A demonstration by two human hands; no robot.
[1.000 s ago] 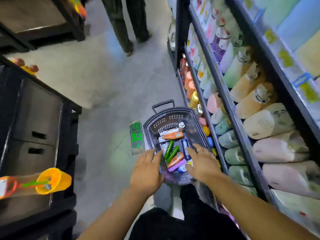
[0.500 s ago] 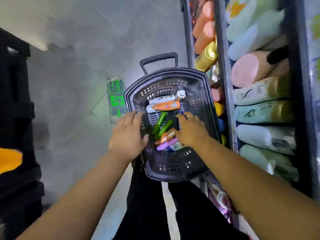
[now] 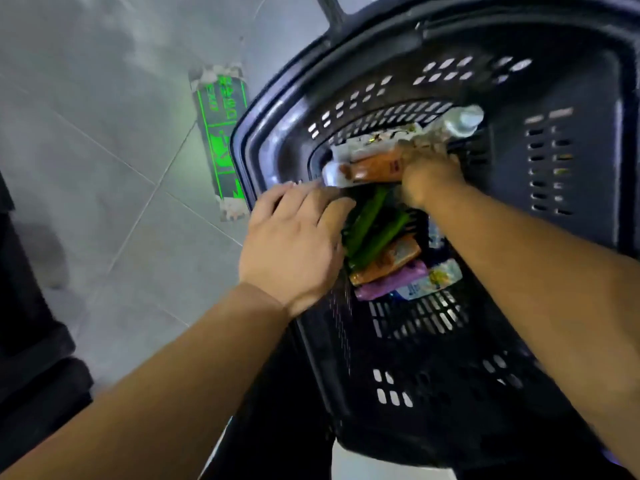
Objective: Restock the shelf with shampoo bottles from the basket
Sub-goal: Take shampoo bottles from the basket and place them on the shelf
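A dark plastic basket [image 3: 571, 150] fills the view, seen from close above. On its floor lie an orange tube [image 3: 374, 166] on a white bottle [image 3: 464, 121], two green tubes [image 3: 374, 223], another orange tube [image 3: 391, 258], a purple tube [image 3: 391, 280] and a pale blue one [image 3: 433, 282]. My right hand [image 3: 429, 178] is deep in the basket, its fingers curled over the right end of the upper orange tube. My left hand [image 3: 298, 240] lies over the basket's left rim, fingers fairly straight and pointing in toward the green tubes, holding nothing. The shelf is out of view.
The basket stands on a grey tiled floor. A green and black floor sticker [image 3: 221, 133] lies just left of the basket. A dark fixture [image 3: 31, 341] runs along the left edge. The basket handle [image 3: 332, 8] sticks up at the top.
The view has dropped much closer to the basket and the shelf has left the frame. My right hand has moved forward from the lower tubes to the upper orange tube. My left hand stays at the left rim.
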